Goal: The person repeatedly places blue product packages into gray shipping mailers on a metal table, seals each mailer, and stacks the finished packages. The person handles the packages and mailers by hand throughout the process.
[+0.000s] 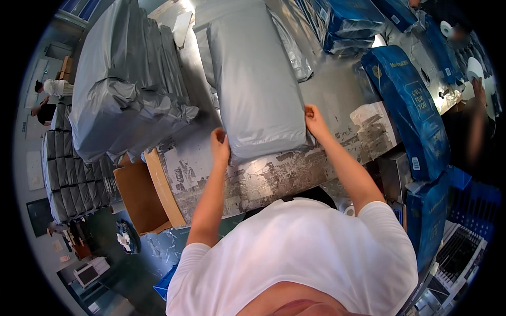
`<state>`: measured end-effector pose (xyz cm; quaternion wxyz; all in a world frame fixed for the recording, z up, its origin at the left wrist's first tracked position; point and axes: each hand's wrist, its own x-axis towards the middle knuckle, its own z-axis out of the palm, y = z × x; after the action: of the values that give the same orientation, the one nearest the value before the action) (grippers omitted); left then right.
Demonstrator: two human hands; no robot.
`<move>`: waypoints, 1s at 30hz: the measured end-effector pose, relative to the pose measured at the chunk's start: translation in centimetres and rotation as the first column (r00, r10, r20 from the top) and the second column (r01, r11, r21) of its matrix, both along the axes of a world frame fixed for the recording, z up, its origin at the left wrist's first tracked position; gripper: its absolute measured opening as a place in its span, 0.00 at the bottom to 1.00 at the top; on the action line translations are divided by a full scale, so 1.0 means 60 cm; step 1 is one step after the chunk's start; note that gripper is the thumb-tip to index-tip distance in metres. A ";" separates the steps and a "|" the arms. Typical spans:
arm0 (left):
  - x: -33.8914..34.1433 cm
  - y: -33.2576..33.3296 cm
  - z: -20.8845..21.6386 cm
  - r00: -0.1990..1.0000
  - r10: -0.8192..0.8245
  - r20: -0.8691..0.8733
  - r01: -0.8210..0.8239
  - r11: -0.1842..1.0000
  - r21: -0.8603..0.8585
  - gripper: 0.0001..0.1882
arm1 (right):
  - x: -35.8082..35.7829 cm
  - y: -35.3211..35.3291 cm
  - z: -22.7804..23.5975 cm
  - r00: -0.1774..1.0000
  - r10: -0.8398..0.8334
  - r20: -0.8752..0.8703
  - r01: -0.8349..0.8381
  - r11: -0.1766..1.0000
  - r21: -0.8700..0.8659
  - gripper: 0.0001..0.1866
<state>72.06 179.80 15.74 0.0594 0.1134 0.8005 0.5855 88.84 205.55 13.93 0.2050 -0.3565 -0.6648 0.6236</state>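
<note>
A long package in grey plastic lies on the worn metal table, its near end toward me. At its near left corner my left hand has its fingers closed on the plastic edge. Higher up on the opposite side, my right hand pinches the package's right edge. Beneath the package, more grey and clear plastic wrapping shows along its right side. The fingertips on both sides are partly hidden.
Stacked grey plastic packages rise on the left, above an open cardboard box at the table's edge. On the right stand blue printed packages. A co-worker's arm shows at far right; another grey stack stands far left.
</note>
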 end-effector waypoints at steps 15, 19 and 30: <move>0.007 -0.113 0.558 0.885 -0.407 -0.227 0.436 0.895 0.097 0.39 | -0.067 -0.131 0.372 0.842 -0.001 -0.540 -0.292 0.841 -0.456 0.27; -0.137 -0.221 0.676 0.978 0.077 -0.194 0.033 0.861 0.508 0.21 | -0.271 -0.205 0.612 0.699 0.131 -0.703 -0.542 0.738 -0.402 0.23; -0.389 -0.404 0.663 0.770 0.173 -0.614 -0.325 0.934 -0.144 0.21 | -0.304 -0.075 0.538 0.512 0.851 -0.112 -0.712 0.494 0.499 0.22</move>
<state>48.74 155.58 55.51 -0.2583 0.1739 0.8519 0.4212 70.60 201.03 46.22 0.0728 0.1552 -0.8156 0.5526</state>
